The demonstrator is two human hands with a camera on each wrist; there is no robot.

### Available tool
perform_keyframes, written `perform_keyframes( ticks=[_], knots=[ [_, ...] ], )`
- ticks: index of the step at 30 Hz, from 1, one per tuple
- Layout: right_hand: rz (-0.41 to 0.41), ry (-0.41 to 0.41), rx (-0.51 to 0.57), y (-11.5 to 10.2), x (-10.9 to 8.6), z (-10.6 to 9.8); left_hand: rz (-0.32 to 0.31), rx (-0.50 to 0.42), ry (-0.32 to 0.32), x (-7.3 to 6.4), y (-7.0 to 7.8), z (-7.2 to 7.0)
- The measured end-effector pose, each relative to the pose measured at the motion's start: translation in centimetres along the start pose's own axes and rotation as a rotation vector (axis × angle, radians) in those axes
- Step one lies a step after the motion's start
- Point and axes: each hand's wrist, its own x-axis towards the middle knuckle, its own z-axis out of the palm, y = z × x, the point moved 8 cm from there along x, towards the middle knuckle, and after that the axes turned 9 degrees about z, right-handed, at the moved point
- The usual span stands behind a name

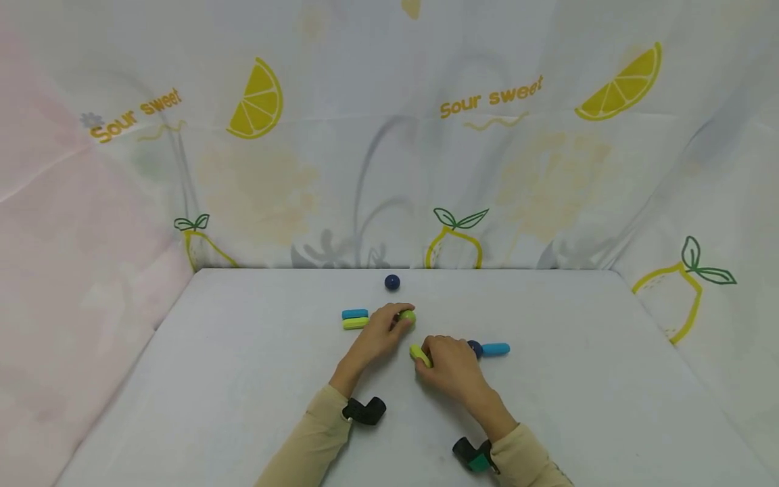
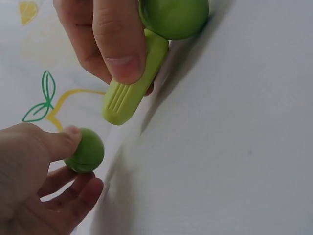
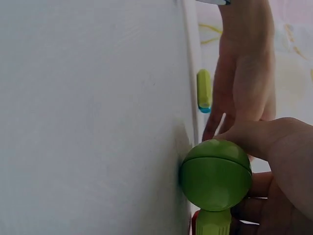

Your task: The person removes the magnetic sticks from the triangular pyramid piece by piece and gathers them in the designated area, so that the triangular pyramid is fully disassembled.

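Note:
My left hand (image 1: 379, 331) pinches a green ball (image 2: 89, 151) between thumb and fingers, just above the white table. To its right, my right hand (image 1: 455, 368) grips a yellow-green stick (image 2: 128, 93), thumb along the grooved side. A second green ball (image 3: 215, 175) touches this hand; the head view hides it behind the hand. Below that ball, the right wrist view shows a yellow-green stick piece (image 3: 212, 223) and a sliver of red. Beyond the right hand lie a navy ball (image 1: 475, 349), partly covered, and a blue stick (image 1: 496, 349) meeting it.
Left of the left hand, a blue stick (image 1: 355, 314) and a yellow-green stick (image 1: 356, 324) lie side by side. Another navy ball (image 1: 392, 283) sits near the back edge of the table (image 1: 243, 379). A lemon-printed cloth (image 1: 365, 169) hangs behind.

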Motion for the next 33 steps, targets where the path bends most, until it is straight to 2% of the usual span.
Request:
perform_keyframes(
  ticks=[2, 7, 10, 14, 18, 24, 33],
  knots=[
    [0.003, -0.002, 0.006, 0.1, 0.0, 0.0, 0.003, 0.033, 0.037, 0.4, 0.0, -0.3],
    [0.008, -0.019, 0.022, 0.2, 0.1, 0.0, 0.076, 0.133, 0.045, 2.0, 0.6, -0.7],
    [-0.030, -0.072, 0.039, 0.1, 0.0, 0.0, 0.102, 0.201, 0.054, 3.3, 0.9, -1.4],
    [-0.081, -0.240, 0.092, 0.4, -0.2, 0.1, 0.106, 0.262, 0.042, 5.4, 0.5, -2.5],
    [-0.100, -0.402, 0.137, 0.8, -0.5, 0.3, 0.084, 0.286, 0.012, 7.0, -0.7, -2.9],
    [-0.161, -0.486, 0.134, 0.9, -0.9, 0.7, 0.043, 0.314, -0.048, 7.6, -2.2, -2.5],
    [-0.160, -0.494, 0.161, 1.3, -0.7, 0.7, 0.056, 0.321, -0.076, 8.3, -3.0, -1.8]
  ],
)
